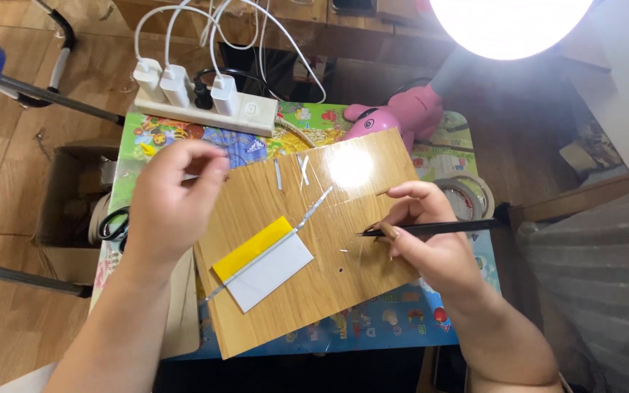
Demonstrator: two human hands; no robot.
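A wooden board point(343, 276) lies tilted on a small colourful table point(402, 320). On it rests a card that is part yellow and part white point(263, 266), with a thin silvery strip point(307, 215) running across it. Two short silvery slivers point(291, 172) lie near the board's far edge. My right hand point(431, 240) grips a thin black tool point(438, 228) like a pen, its tip touching the board. My left hand point(172, 200) hovers over the board's left edge with fingers pinched together; whether it holds anything is hidden.
A white power strip point(205, 109) with several chargers and cables sits at the table's far edge. A pink toy point(402, 113) and a tape roll point(467, 193) lie at the right. Scissors point(114, 225) rest at the left, beside a cardboard box point(67, 204). A bright lamp point(507, 22) shines above.
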